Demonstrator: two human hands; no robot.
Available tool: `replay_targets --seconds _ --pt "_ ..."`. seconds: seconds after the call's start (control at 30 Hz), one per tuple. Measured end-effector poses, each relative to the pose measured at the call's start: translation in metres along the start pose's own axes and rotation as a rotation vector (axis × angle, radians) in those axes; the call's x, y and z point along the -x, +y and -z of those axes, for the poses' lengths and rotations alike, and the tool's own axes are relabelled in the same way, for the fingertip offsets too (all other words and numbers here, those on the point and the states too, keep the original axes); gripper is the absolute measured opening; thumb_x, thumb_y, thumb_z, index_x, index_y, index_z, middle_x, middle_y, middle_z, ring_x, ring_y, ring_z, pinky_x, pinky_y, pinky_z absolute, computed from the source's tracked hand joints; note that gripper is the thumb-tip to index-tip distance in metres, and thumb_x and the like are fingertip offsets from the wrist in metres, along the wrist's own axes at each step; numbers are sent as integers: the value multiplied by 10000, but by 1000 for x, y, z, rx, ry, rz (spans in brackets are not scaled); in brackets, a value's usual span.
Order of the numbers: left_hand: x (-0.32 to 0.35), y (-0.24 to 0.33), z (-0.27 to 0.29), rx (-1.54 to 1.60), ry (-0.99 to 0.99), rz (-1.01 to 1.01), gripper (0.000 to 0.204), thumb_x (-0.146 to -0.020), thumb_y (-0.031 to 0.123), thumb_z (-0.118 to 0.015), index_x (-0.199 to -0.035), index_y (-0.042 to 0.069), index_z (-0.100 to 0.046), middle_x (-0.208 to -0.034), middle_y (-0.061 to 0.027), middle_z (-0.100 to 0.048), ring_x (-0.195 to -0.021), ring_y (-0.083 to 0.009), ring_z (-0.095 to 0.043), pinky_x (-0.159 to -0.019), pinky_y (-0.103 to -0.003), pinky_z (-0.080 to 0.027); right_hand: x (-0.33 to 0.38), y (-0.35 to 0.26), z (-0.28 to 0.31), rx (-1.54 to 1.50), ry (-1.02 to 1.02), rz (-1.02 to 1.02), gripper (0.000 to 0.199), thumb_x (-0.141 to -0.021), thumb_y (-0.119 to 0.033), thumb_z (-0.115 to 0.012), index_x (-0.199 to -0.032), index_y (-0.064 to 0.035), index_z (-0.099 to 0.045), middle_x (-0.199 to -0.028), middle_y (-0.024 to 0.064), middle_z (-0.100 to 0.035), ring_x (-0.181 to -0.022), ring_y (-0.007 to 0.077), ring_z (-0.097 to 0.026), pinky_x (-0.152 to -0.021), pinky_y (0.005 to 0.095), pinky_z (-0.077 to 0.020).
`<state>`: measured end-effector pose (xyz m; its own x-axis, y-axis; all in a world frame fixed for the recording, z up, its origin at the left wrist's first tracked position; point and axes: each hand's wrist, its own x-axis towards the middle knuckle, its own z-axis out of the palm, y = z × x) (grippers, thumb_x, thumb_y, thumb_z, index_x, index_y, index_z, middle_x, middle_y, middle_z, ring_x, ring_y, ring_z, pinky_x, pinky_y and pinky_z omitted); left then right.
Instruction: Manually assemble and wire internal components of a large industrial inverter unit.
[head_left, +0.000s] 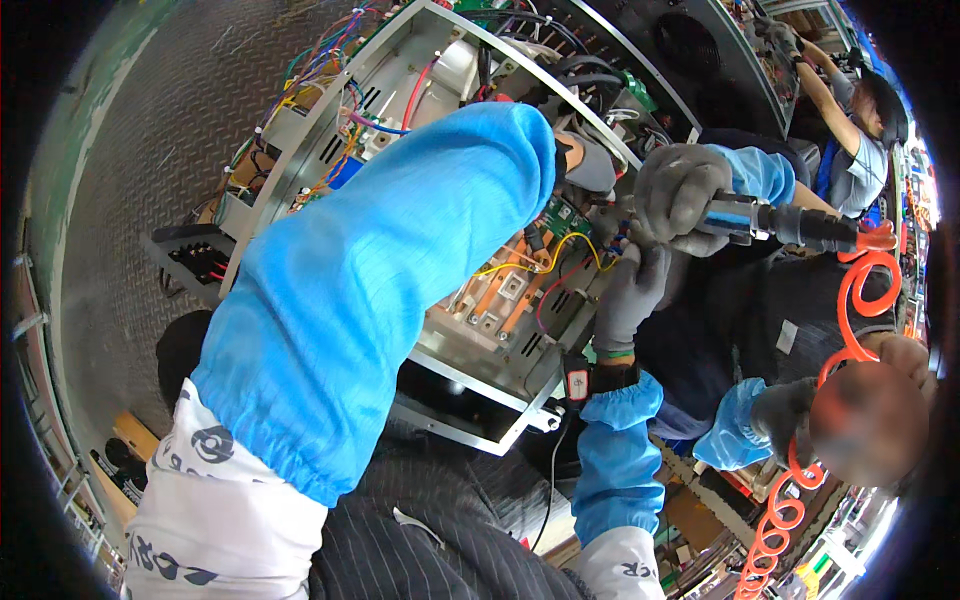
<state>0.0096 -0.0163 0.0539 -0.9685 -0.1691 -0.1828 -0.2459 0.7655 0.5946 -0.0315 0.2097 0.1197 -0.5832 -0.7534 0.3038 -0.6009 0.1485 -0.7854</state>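
Observation:
My left hand, in a grey glove, reaches over the open metal cabinet frame. My blue oversleeve hides most of that hand, and its fingers do not show. My right hand, also gloved in grey, is at the frame's right side with its fingers bent together. What they hold, if anything, is hidden. Right above it, a co-worker's gloved hand grips an air-powered tool with a black end. Near my hands are a green circuit board, a yellow wire and copper bars.
An orange coiled air hose runs from the tool down the right side. The co-worker's other gloved hand is beside it. Colored wire bundles hang at the frame's far left, over patterned metal flooring. Another person works at far right.

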Motion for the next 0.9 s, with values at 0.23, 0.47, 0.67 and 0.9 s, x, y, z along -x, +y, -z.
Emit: replay_targets --seconds 0.23,0.47,0.67,0.9 --pt "15 16 15 173 -47 124 382 -930 299 -509 -1033 -1 -722 -1020 -157 -732 -869 -287 -691 -827 -443 -515 0 -2 0 19 20 31 149 -907 14 -538 -1011 32 -642 -982 125 -596 -903 242 -586 -839 335 -474" --pt "18 22 18 339 -119 213 373 -993 288 -449 -908 13 -687 -772 -87 -691 -604 -203 -621 -567 -378 -508 -2 7 -3 42 29 76 96 -906 -3 -553 -967 27 -621 -950 139 -579 -866 266 -584 -797 359 -484" --pt "16 27 21 377 -99 210 376 -1000 332 -462 -957 30 -681 -769 -68 -687 -609 -191 -631 -557 -363 -509 -3 3 0 62 24 101 147 -905 -20 -573 -1024 12 -653 -973 153 -597 -894 308 -620 -809 380 -497" --pt "12 6 10 275 -102 170 400 -1000 375 -469 -969 32 -673 -769 -49 -682 -576 -173 -598 -553 -351 -493 -3 -5 -3 107 13 94 219 -910 21 -519 -1058 18 -682 -1071 121 -677 -1015 236 -640 -939 338 -492"
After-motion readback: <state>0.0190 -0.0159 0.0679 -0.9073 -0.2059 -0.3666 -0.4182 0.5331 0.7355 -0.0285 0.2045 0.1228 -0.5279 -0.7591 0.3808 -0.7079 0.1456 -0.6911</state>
